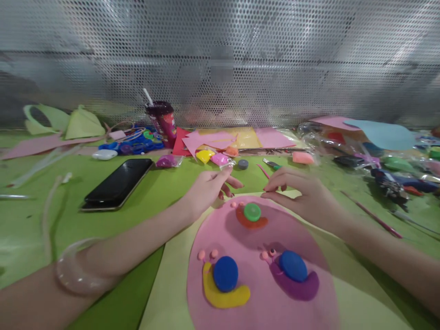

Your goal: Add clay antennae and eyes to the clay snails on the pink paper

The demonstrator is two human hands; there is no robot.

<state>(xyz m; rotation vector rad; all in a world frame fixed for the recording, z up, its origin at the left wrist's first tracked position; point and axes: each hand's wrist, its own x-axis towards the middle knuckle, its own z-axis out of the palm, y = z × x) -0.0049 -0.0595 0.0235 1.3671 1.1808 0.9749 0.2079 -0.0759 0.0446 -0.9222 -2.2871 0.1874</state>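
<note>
My left hand (215,187) hovers above the far edge of a pink paper oval (254,247), its fingers loosely curled and apart, with nothing visible in them. Opposite it, my right hand (305,195) has thumb and forefinger drawn together in a pinch; anything between them is too small to make out. On the oval lie three clay snails: an orange one (242,219) with a green cap as shell, a yellow one (220,299) with a blue cap, and a purple one (297,289) with a blue cap. Pale yellow paper (172,275) lies beneath.
A black phone (118,185) lies left, near a lidded cup (163,121) with a straw. Packets of yellow clay (205,156) and pink clay (220,159), a grey cap (243,164) and a green-handled cutter (273,164) lie beyond my hands. A thin brush-like stick (373,215) lies right.
</note>
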